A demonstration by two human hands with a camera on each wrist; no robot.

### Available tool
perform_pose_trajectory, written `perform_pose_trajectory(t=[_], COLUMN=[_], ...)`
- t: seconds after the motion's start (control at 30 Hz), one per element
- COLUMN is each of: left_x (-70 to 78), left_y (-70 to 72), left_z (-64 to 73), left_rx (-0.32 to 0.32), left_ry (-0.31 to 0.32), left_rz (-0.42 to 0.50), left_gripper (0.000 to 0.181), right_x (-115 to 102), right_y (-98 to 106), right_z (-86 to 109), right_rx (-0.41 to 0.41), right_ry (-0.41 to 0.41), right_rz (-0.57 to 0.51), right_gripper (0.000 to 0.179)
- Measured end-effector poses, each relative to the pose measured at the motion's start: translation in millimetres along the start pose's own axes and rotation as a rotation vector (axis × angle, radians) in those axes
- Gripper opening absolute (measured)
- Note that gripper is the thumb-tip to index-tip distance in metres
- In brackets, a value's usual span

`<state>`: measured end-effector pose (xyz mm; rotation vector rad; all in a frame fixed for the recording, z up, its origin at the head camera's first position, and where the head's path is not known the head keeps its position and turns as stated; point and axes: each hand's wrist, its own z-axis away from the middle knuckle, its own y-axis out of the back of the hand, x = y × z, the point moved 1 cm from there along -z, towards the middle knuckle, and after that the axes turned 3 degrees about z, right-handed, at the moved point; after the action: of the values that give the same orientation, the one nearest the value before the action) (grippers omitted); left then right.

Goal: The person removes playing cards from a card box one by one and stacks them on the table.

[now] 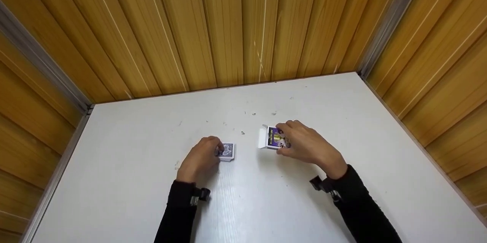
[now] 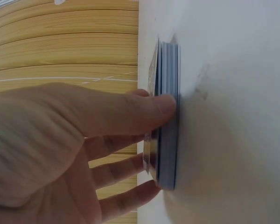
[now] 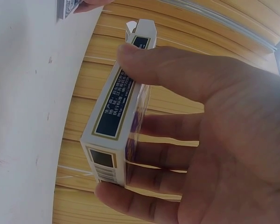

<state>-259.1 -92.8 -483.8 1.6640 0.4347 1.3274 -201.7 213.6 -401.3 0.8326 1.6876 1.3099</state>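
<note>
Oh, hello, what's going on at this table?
A person is handling playing cards with both hands. The left hand grips a deck on the white table, thumb along one side, with the top of the deck slightly apart from the rest. The right hand holds a card box just above the table, its flap open on the side facing the deck. Right now the deck is outside the box.

Left grip [image 1: 199, 157] curled in a pinch; right grip [image 1: 309, 145] likewise; both forearms [image 1: 177, 212] extended forward.
</note>
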Motion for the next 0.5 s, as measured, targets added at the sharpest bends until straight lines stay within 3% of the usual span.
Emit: perform_pose_trajectory(t=[0.1,0.3,0.5], left_x=[-0.7,-2.5,-3.8], left_y=[-1.0,-1.9,-0.7], left_z=[-0.1,-0.3,0.8], left_rx=[0.016,0.010,0.011], left_ry=[-0.030,-0.016,-0.046], left_rz=[-0.013,-0.010,-0.008], left_gripper=[0.030,0.030,0.031], right_x=[-0.4,0.2,0.8], right_y=[0.2,0.2,-0.1], right_z=[-0.4,-0.5,-0.8], right_rx=[-0.003,-0.009,-0.011], right_ry=[0.000,-0.008,-0.008], right_rz=[-0.004,-0.006,0.007], right_gripper=[0.069,0.069,0.069])
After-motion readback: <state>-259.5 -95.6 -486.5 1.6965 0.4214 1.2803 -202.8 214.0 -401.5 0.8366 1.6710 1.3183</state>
